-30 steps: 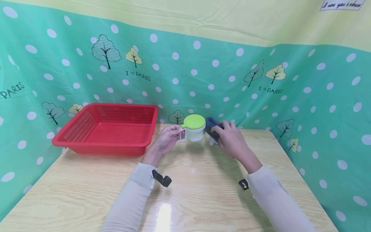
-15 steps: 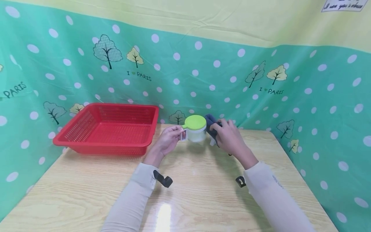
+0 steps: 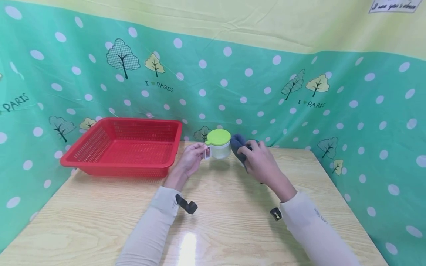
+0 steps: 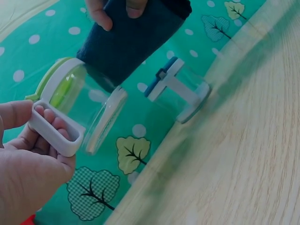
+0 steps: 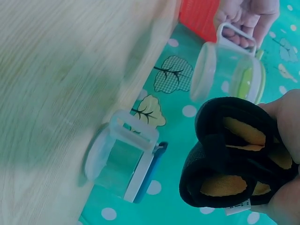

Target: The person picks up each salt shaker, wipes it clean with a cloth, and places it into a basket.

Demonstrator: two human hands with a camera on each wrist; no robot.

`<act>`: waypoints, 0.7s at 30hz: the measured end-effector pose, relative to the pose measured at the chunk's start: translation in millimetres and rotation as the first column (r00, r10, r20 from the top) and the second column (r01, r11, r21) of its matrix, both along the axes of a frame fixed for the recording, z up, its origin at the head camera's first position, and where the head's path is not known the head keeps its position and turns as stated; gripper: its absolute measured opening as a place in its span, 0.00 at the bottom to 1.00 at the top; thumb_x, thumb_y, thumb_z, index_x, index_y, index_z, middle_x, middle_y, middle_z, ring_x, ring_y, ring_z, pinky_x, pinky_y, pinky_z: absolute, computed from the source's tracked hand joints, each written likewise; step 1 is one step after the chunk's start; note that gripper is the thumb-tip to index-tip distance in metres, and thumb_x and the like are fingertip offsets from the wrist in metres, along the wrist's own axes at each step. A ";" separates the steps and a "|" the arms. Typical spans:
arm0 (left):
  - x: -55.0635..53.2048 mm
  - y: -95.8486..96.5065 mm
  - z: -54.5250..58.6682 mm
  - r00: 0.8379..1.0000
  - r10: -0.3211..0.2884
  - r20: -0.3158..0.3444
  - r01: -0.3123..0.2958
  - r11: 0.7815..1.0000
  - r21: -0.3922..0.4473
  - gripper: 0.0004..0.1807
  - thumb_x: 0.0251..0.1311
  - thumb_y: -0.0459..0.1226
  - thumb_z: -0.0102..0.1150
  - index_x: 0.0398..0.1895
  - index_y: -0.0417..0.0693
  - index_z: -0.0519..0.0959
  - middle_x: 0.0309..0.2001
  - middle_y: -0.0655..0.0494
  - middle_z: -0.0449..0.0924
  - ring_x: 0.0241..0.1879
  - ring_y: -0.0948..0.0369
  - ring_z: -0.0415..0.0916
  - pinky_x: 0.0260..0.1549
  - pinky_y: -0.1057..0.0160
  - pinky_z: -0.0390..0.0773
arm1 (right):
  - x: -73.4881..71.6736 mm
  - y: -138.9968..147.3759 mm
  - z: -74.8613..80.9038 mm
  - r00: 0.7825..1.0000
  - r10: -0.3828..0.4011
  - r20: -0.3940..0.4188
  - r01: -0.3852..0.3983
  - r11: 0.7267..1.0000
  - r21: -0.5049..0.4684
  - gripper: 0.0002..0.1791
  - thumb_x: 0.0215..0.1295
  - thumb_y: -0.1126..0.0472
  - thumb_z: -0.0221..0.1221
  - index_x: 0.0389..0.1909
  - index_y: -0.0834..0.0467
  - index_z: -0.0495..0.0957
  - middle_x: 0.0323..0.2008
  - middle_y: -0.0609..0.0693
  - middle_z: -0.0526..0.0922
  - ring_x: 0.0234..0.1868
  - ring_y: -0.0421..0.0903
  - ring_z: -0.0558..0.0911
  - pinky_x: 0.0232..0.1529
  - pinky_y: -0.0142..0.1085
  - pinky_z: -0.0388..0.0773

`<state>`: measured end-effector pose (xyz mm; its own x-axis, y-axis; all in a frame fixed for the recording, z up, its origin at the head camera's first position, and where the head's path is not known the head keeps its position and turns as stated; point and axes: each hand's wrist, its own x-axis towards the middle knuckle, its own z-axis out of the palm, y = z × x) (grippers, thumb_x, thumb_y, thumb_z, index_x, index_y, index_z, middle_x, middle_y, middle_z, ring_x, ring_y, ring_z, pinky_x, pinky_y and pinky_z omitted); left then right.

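My left hand (image 3: 192, 159) pinches the white handle of a clear jar (image 3: 221, 149) with a green lid. The jar is held upright above the table. To its right, my right hand (image 3: 261, 161) grips a folded dark blue fabric piece (image 3: 238, 147). In the right wrist view, the fabric (image 5: 225, 150) shows two rolled, cuff-like openings with an orange lining, and a small white tag. It overlaps part of the jar (image 4: 91, 105) in the left wrist view. A second clear jar (image 5: 122, 157) with a blue lid and a white handle stands on the table.
A red perforated basket (image 3: 119, 170) stands at the back left of the wooden table (image 3: 226, 221). Behind and beside the table hangs a green dotted curtain (image 3: 213, 85). In the head view my right hand and the fabric hide the blue-lidded jar.
The green-lidded jar has shifted slightly left and up in my left hand. My right hand has moved a little left with the fabric, and a small gap now shows between fabric and jar.
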<state>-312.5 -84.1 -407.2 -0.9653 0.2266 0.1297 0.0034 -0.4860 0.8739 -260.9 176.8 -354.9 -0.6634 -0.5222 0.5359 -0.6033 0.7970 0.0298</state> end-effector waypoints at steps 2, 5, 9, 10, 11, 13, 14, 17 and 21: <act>-0.5 0.1 -0.3 1.000 0.013 0.002 -0.013 1.000 -0.001 0.15 0.73 0.25 0.47 0.29 0.45 0.79 0.29 0.55 0.80 0.34 0.60 0.75 0.44 0.65 0.74 | 2.2 -2.6 -0.6 1.000 0.016 -0.018 -0.016 1.000 -0.001 0.18 0.55 0.74 0.64 0.45 0.55 0.83 0.49 0.65 0.81 0.40 0.64 0.77 0.39 0.52 0.77; -1.1 0.3 -0.8 1.000 0.024 0.002 -0.024 1.000 0.003 0.14 0.73 0.25 0.48 0.30 0.45 0.79 0.28 0.55 0.80 0.33 0.61 0.75 0.43 0.65 0.74 | 5.4 -7.1 -2.0 0.999 0.033 -0.028 -0.033 0.999 0.005 0.17 0.55 0.74 0.64 0.44 0.55 0.83 0.48 0.65 0.81 0.39 0.64 0.77 0.37 0.52 0.77; -1.7 0.3 -2.1 1.000 0.030 -0.004 -0.030 1.000 0.008 0.15 0.73 0.25 0.48 0.29 0.45 0.79 0.28 0.55 0.80 0.33 0.61 0.75 0.43 0.65 0.74 | 8.7 -13.3 -5.6 0.998 0.047 -0.030 -0.046 0.999 0.026 0.16 0.57 0.73 0.64 0.44 0.56 0.83 0.47 0.65 0.81 0.38 0.63 0.77 0.34 0.50 0.78; -1.6 0.4 -2.3 0.999 0.034 -0.005 -0.034 0.999 0.008 0.15 0.73 0.25 0.48 0.29 0.45 0.78 0.28 0.55 0.80 0.33 0.61 0.75 0.43 0.65 0.74 | 9.7 -15.0 -6.5 0.998 0.051 -0.028 -0.050 0.998 0.031 0.15 0.57 0.72 0.65 0.45 0.56 0.83 0.47 0.65 0.81 0.38 0.63 0.77 0.34 0.49 0.78; -1.6 0.6 -2.5 0.999 0.039 -0.006 -0.039 0.999 0.008 0.14 0.73 0.25 0.48 0.29 0.44 0.78 0.28 0.55 0.79 0.33 0.60 0.74 0.43 0.65 0.74 | 10.6 -16.5 -7.3 0.998 0.054 -0.026 -0.053 0.998 0.038 0.15 0.57 0.72 0.65 0.45 0.56 0.83 0.47 0.64 0.81 0.38 0.62 0.77 0.34 0.48 0.78; -1.2 1.1 -2.5 0.999 0.046 -0.009 -0.046 0.999 0.005 0.14 0.73 0.25 0.48 0.29 0.44 0.78 0.28 0.54 0.79 0.32 0.60 0.74 0.44 0.64 0.73 | 12.6 -19.7 -8.6 0.998 0.058 -0.017 -0.058 0.997 0.046 0.15 0.57 0.72 0.65 0.45 0.55 0.83 0.47 0.64 0.82 0.38 0.61 0.77 0.34 0.47 0.77; -0.8 1.7 -2.3 0.999 0.051 -0.010 -0.051 0.999 0.004 0.14 0.73 0.25 0.48 0.29 0.44 0.78 0.28 0.54 0.79 0.33 0.59 0.73 0.44 0.64 0.73 | 13.6 -21.2 -9.1 0.998 0.060 -0.012 -0.059 0.997 0.050 0.15 0.57 0.72 0.65 0.45 0.55 0.84 0.47 0.63 0.82 0.39 0.61 0.77 0.34 0.47 0.77; -0.7 2.4 -2.2 0.998 0.059 -0.012 -0.059 0.998 0.002 0.13 0.73 0.25 0.49 0.29 0.43 0.78 0.28 0.52 0.78 0.33 0.59 0.73 0.44 0.63 0.72 | 17.2 -26.4 -8.8 0.998 0.058 0.007 -0.058 0.997 0.055 0.15 0.58 0.71 0.64 0.46 0.54 0.84 0.47 0.62 0.82 0.39 0.59 0.76 0.34 0.46 0.77; -1.0 3.2 -1.9 0.997 0.073 -0.006 -0.073 0.997 0.001 0.12 0.73 0.25 0.49 0.29 0.42 0.77 0.28 0.52 0.78 0.34 0.59 0.73 0.44 0.63 0.73 | 21.2 -33.4 -7.5 0.997 0.059 0.046 -0.062 0.996 0.057 0.16 0.58 0.71 0.65 0.46 0.54 0.84 0.47 0.60 0.82 0.40 0.58 0.76 0.36 0.45 0.78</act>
